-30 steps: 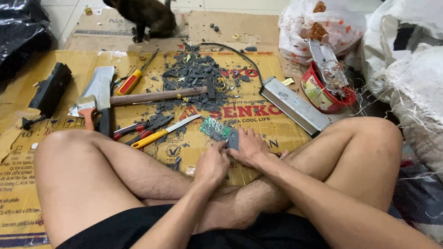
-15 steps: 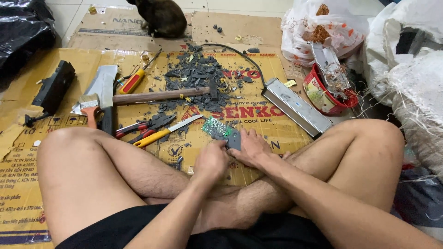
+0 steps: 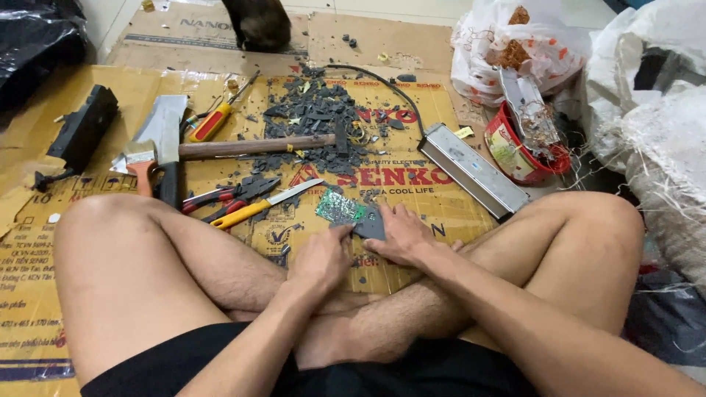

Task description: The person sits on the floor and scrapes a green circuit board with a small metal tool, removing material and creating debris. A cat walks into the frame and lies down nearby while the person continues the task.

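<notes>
Person seen from own head camera, looking down. Black shorts (image 3: pixel 220 364), plain dark fabric, no visible print or seams; hems end high on the thighs. Legs bare from the hems down, hairy on shins and thighs. Both forearms bare, no sleeves in view. Left hand (image 3: pixel 320 261) and right hand (image 3: pixel 401 235) ungloved; no rings, watch or wristband visible. Feet bare.

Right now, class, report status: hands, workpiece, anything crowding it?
Left hand and right hand both grip the green circuit board. Yellow-handled knife and pliers lie close left, apart.
</notes>
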